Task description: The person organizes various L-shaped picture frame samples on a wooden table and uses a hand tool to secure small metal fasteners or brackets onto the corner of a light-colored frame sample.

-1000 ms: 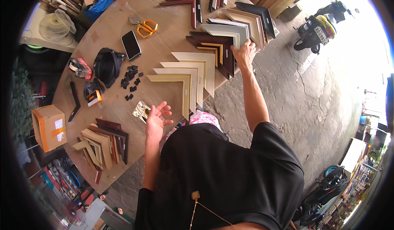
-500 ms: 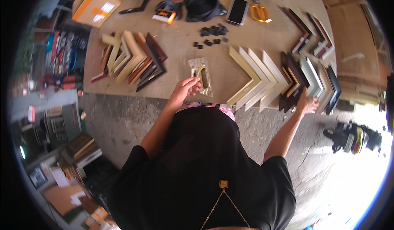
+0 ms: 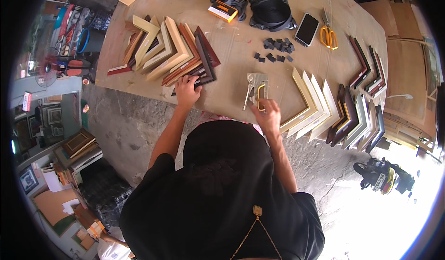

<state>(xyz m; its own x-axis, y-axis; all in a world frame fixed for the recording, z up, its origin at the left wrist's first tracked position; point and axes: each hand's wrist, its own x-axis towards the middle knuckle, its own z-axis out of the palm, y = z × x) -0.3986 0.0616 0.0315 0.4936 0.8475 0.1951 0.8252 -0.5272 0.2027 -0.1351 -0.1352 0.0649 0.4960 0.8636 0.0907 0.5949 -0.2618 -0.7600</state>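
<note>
My left hand (image 3: 187, 92) is closed over the near end of a dark brown picture-frame corner sample (image 3: 206, 70), the outermost of the overlapping left-hand group. Beside it lie light wooden and reddish-brown corner samples (image 3: 178, 51). My right hand (image 3: 270, 116) has its thumb and fingers around the lower end of a silver staple gun (image 3: 251, 91) with a yellow-edged handle, which lies on the table. Just right of that hand is a row of pale, V-shaped corner samples (image 3: 306, 102). Dark, silver and beige samples (image 3: 354, 116) continue the row.
On the cardboard-coloured tabletop (image 3: 232, 74) are small black pieces (image 3: 278, 44), a phone (image 3: 307, 29), yellow-handled scissors (image 3: 328, 36), a black bag with a coil (image 3: 271, 12) and an orange-black box (image 3: 223, 11). More corners (image 3: 368, 70) lie far right. Another person's white sleeve (image 3: 113, 248) shows lower left.
My left hand has moved from the staple gun to the left group of frame corners. My right hand has left the right-hand samples for the staple gun. The view has shifted left.
</note>
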